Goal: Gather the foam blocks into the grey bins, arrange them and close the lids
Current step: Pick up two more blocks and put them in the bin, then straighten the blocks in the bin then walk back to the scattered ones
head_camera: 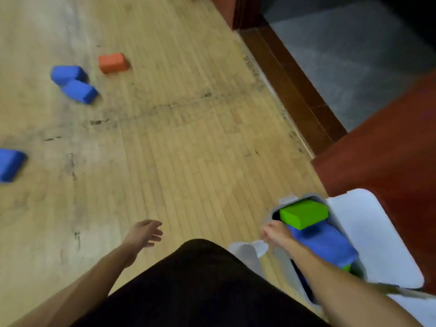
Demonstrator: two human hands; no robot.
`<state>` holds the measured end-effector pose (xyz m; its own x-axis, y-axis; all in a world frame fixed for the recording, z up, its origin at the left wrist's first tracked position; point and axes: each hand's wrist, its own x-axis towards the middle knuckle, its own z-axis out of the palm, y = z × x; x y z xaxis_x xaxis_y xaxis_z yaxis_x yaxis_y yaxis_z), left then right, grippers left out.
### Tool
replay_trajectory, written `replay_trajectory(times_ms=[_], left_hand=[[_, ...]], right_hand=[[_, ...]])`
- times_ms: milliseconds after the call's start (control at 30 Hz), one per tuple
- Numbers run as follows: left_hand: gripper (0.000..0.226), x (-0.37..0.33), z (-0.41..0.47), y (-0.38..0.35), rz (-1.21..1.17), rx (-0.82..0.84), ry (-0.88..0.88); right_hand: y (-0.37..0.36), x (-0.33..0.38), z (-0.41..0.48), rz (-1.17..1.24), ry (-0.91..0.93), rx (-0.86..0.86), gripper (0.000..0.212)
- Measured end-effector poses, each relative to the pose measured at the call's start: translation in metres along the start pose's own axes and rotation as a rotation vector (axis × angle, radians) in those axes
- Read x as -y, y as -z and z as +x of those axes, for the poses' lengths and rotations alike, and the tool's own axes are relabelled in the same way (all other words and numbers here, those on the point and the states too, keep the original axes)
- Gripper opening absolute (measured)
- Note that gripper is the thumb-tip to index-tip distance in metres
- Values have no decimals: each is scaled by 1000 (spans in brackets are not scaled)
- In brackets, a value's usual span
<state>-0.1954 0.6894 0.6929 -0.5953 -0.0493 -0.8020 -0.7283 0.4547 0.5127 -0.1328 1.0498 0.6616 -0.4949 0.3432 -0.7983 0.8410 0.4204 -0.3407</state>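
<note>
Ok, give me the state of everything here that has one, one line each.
Grey bin: open, holding blocks.
Lid: swung open beside it.
Green block: in bin, on top.
Binned blue block: under the green one.
Blue pair: on floor, touching.
Lone blue block: on floor.
Orange block: on floor.
Left hand: open, empty.
Right hand: at bin edge, fingers curled, grip unclear.

I take this for an indoor activity room or studio: a scuffed wood-strip floor strewn with foam blocks, a dark wooden threshold along its right edge, grey carpet beyond.
</note>
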Motion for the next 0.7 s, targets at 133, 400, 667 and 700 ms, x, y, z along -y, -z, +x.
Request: replay_trajectory(times_ms=[133,400,667,700], left_hand=[[22,95,-36,106,-269,-271,77],[23,199,-59,228,-722,-538,183],[23,256,-42,312,-843,-595,356],[24,261,-38,327,-838,-589,392]], right_hand=[[-90,81,-19,-180,100,129,16],[-265,288,-84,-464,514,360,16],[-431,411,-83,-747,560,577,12],[-449,426,-80,-765,549,590,12]])
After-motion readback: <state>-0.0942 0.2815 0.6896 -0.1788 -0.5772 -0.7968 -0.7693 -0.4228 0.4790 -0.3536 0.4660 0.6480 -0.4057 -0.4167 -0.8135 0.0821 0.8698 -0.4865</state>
